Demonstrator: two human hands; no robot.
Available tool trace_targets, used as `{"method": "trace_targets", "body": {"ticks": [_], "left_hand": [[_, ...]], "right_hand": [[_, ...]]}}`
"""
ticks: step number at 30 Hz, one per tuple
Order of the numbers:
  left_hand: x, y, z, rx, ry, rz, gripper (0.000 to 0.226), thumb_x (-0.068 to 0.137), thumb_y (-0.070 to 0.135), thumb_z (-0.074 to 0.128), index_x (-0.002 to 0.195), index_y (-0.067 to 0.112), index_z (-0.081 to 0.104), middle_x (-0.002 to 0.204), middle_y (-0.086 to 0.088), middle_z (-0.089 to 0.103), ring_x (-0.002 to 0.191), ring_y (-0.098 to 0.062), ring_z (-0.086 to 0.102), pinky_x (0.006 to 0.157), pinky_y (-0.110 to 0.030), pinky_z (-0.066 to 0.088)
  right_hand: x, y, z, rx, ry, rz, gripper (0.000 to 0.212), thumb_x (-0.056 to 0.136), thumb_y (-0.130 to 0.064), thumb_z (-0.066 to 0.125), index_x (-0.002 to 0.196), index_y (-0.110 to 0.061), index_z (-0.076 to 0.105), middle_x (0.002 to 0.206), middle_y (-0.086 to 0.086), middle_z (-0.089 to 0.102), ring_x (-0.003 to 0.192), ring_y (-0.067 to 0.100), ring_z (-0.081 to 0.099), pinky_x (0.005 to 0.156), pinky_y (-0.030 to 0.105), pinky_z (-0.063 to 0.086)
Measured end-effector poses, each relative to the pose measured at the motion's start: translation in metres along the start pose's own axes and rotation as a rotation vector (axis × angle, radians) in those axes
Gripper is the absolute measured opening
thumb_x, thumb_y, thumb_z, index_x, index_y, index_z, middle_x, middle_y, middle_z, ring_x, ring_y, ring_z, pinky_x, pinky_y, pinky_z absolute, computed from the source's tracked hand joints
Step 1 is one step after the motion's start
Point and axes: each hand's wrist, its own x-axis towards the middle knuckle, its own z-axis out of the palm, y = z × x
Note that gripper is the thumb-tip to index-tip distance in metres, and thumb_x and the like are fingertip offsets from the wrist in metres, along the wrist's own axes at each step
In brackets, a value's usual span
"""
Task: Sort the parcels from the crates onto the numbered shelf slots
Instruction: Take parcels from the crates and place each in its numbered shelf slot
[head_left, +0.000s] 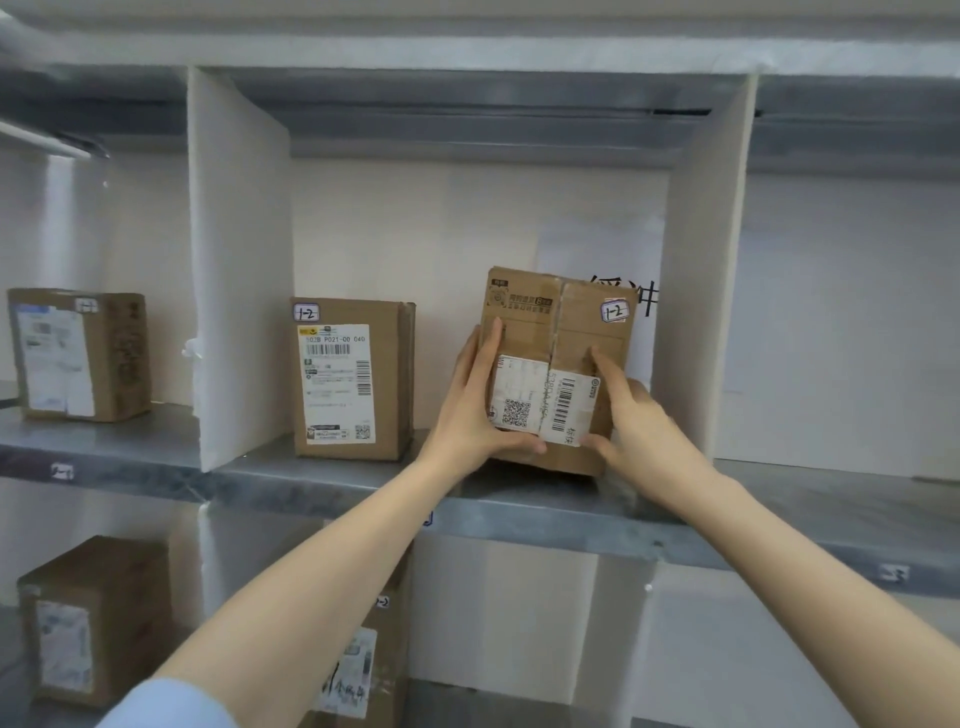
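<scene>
Both hands, left hand (470, 410) and right hand (631, 415), grasp a cardboard parcel (558, 332) between them, at the shelf (519, 493) edge. Letting go early could tip it off.

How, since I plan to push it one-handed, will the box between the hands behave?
Probably stiff: the box keeps square edges under the grip. Likely fairly light, as the left hand and right hand hold it at arm's reach. Flat-bottomed, it should slide on the metal shelf, not roll.
</scene>
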Motion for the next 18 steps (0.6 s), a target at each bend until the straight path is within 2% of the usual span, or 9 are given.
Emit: {"method": "trace_targets", "body": {"ticks": [5, 9, 13, 16, 18], "left_hand": [[0.002, -0.008, 0.007, -0.010, -0.051, 0.025, 0.143, 0.051, 0.037, 0.095, 0.147, 0.047, -0.011, 0.161, 0.003, -0.005, 0.149, -0.011, -0.004, 0.117, -0.040, 0.014], [0.002, -0.012, 0.011, 0.030, -0.097, 0.015, 0.144, 0.055, 0.034, 0.093, 0.143, 0.045, -0.019, 0.158, -0.001, -0.016, 0.141, -0.003, -0.013, 0.114, -0.033, 0.007], [0.000, -0.014, 0.011, 0.056, -0.088, 0.020, 0.145, 0.054, 0.029, 0.095, 0.147, 0.035, -0.017, 0.156, -0.007, -0.013, 0.143, -0.009, -0.007, 0.115, -0.033, 0.006], [-0.001, -0.013, 0.012, 0.054, -0.081, 0.012, 0.145, 0.054, 0.027, 0.095, 0.145, 0.037, -0.018, 0.156, -0.008, -0.013, 0.143, -0.009, -0.004, 0.116, -0.032, 0.008], [-0.001, -0.012, 0.012, 0.059, -0.076, 0.013, 0.146, 0.055, 0.026, 0.094, 0.144, 0.039, -0.020, 0.156, -0.008, -0.013, 0.147, -0.016, -0.002, 0.115, -0.033, 0.010]], "right_hand": [[0.001, 0.005, 0.007, -0.018, 0.018, 0.003, 0.090, 0.091, -0.013, 0.065, 0.155, -0.028, 0.003, 0.144, 0.015, 0.039, 0.127, 0.032, 0.047, 0.100, 0.036, 0.040], [0.000, 0.007, 0.010, -0.050, 0.032, -0.023, 0.089, 0.091, -0.014, 0.064, 0.155, -0.030, 0.005, 0.144, 0.011, 0.038, 0.125, 0.031, 0.048, 0.099, 0.035, 0.040], [-0.001, 0.006, 0.012, -0.078, 0.034, -0.045, 0.087, 0.092, -0.015, 0.063, 0.155, -0.030, 0.006, 0.145, 0.010, 0.037, 0.121, 0.033, 0.051, 0.097, 0.037, 0.042], [-0.002, 0.005, 0.012, -0.086, 0.036, -0.043, 0.086, 0.092, -0.016, 0.062, 0.155, -0.031, 0.005, 0.146, 0.010, 0.036, 0.122, 0.034, 0.050, 0.097, 0.038, 0.042], [-0.003, 0.005, 0.011, -0.094, 0.035, -0.040, 0.086, 0.092, -0.016, 0.062, 0.155, -0.030, 0.005, 0.145, 0.010, 0.036, 0.121, 0.033, 0.051, 0.096, 0.038, 0.042]]}}
